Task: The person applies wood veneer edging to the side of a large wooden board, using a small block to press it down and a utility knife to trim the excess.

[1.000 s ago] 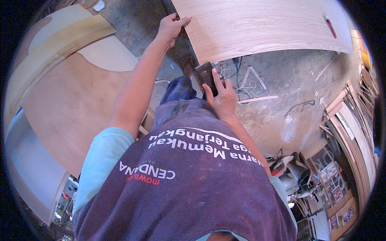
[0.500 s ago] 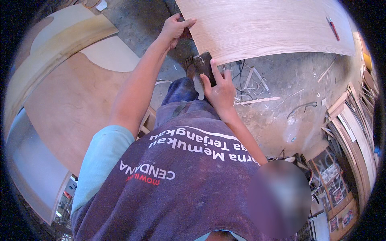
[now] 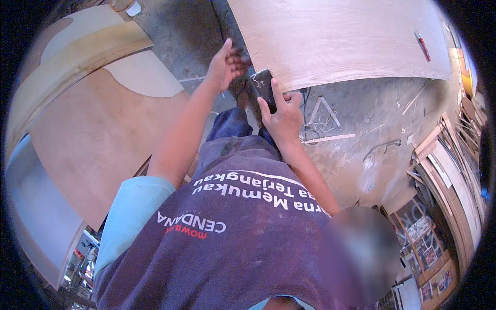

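A wide, pale wood-grained panel [image 3: 336,44] spreads across the top, its near corner pointing at me. At that corner my right hand [image 3: 283,112] grips a dark rectangular block [image 3: 264,92], thumb on one side and fingers on the other. Light shavings or scraps cling to the block's upper end. My left hand [image 3: 225,68] is off the panel, just left of its edge, with fingers spread and nothing in them. A red cutter or pen-like tool [image 3: 424,47] lies on the panel's right part.
Curved wooden sheets [image 3: 98,129] and a bent yellowish piece [image 3: 88,54] stand at my left. Thin wood strips [image 3: 328,139] and offcuts litter the concrete floor [image 3: 361,113] below the panel. Stacked boards [image 3: 449,181] line the right side. A white container [image 3: 134,9] sits far left.
My left hand has let go of the panel's edge and its fingers have opened. The right hand still holds the block at the corner. The view has shifted slightly.
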Tool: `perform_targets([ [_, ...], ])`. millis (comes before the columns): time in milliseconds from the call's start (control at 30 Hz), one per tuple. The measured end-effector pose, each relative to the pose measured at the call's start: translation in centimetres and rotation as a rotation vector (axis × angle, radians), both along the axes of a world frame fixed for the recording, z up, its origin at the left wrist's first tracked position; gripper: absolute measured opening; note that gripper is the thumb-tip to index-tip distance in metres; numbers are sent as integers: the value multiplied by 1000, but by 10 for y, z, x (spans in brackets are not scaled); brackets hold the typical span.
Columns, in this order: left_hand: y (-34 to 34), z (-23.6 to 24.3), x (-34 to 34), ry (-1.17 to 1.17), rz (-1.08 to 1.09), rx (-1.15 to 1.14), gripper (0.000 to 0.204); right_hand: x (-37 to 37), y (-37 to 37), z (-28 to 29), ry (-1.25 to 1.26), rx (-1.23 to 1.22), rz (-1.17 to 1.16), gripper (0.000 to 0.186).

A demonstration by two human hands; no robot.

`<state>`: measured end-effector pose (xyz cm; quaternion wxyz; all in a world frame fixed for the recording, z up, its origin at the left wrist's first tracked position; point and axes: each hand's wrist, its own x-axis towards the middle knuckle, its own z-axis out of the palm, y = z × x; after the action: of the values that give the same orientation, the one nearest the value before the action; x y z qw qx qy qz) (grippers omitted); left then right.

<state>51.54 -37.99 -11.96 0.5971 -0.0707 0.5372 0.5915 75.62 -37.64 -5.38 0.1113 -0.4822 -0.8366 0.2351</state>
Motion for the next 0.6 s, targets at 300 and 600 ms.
perform_targets([
  [300,-56,-21,71,-160,-91,119,75,-20,10,18,-15,-36,90,71],
  [600,-61,-19,173,54,-144,-21,32,24,11,-10,-293,21,275,77],
])
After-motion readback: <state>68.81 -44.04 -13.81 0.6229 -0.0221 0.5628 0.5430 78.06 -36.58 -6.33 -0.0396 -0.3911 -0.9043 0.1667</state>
